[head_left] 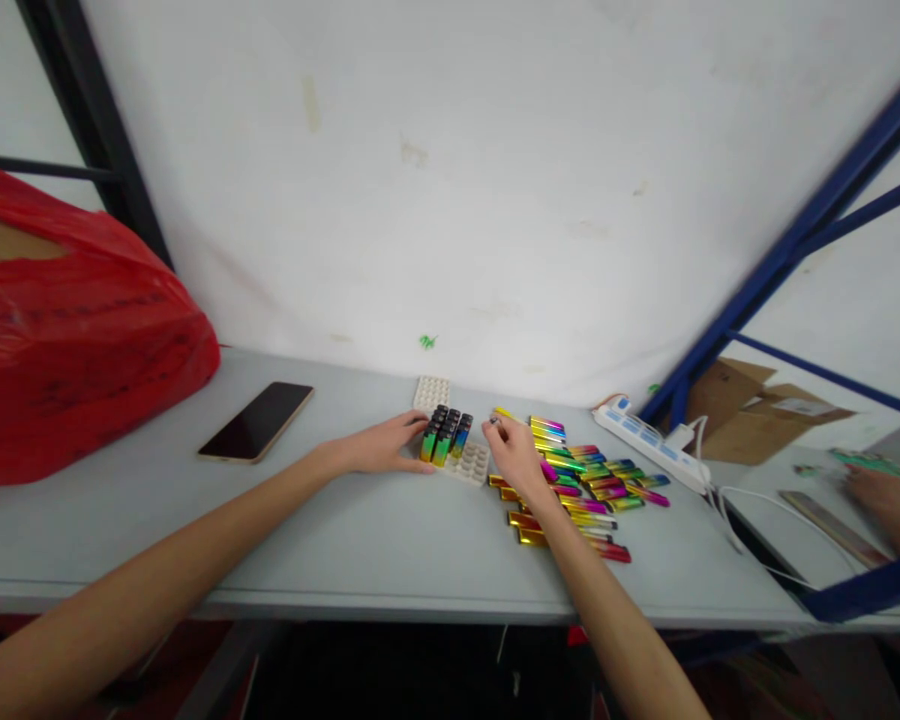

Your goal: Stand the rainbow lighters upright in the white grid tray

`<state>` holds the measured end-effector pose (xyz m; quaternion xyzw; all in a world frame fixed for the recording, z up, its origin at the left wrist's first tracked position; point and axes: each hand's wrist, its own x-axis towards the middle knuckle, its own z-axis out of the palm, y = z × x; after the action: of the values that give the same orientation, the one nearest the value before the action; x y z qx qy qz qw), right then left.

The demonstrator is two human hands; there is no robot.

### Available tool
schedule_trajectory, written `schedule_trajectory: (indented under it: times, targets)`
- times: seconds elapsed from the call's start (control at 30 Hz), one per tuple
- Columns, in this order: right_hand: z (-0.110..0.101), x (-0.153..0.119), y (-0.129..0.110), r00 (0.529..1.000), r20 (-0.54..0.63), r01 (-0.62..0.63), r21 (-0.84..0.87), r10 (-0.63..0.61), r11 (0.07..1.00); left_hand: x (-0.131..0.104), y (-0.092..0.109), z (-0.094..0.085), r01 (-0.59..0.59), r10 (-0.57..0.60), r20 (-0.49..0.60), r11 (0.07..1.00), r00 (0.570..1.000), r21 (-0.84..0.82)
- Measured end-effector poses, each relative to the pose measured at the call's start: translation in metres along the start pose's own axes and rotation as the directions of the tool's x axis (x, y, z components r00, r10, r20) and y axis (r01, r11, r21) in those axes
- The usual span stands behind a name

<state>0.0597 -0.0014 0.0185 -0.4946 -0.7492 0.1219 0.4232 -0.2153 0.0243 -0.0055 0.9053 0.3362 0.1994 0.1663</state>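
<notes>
Several shiny lighters (440,440) with black tops stand upright in a pale tray of round holes (469,463). My left hand (385,443) lies at the tray's left side. Its thumb and fingers are spread around the standing lighters, seemingly touching the outer ones. Just right of the tray, my right hand (513,453) is closed in a pinch on a lighter, of which a small dark tip shows at the fingertips; the rest is mostly hidden. Beside and under that hand lies a loose spread of metallic multicoloured lighters (585,478).
Behind the tray sits another pale holed tray (431,392). A phone (257,422) and a red plastic bag (82,340) are on the left. To the right are a white power strip (649,440) with cables, a cardboard box (750,412), blue shelf bars and another person's hand (889,505).
</notes>
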Motion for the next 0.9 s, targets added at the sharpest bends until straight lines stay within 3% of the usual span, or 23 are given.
schedule_trajectory:
  times: [0.17,0.27,0.37,0.47,0.6,0.73,0.9]
  targets:
    - [-0.005,-0.001,-0.004,0.999,0.042,0.018,0.026,-0.019,0.999,0.001,0.001,0.0,0.02,-0.02,0.012,1.0,1.0,-0.008]
    - [-0.01,0.0,-0.005,0.988,0.104,0.109,0.013,-0.11,0.994,0.001,-0.001,0.001,0.007,-0.007,0.007,1.0,1.0,-0.015]
    - [-0.014,0.001,-0.001,0.954,0.173,0.263,-0.098,-0.244,0.96,0.001,-0.003,0.002,-0.021,0.021,-0.005,1.0,1.0,-0.014]
    - [-0.015,0.001,0.002,0.933,0.229,0.331,-0.233,-0.279,0.915,0.001,-0.005,0.003,-0.033,0.033,-0.013,0.999,0.999,-0.002]
    - [-0.013,0.001,0.004,0.934,0.287,0.294,-0.286,-0.211,0.912,0.001,-0.006,0.003,-0.015,0.015,-0.011,1.0,1.0,-0.005]
    - [-0.01,0.0,0.002,0.949,0.268,0.213,-0.151,-0.167,0.965,0.0,-0.005,0.003,-0.002,0.002,-0.012,1.0,1.0,-0.01]
    - [-0.011,0.0,-0.004,0.909,0.393,0.179,-0.073,-0.137,0.981,0.0,-0.006,0.004,0.007,-0.007,-0.002,1.0,1.0,0.01]
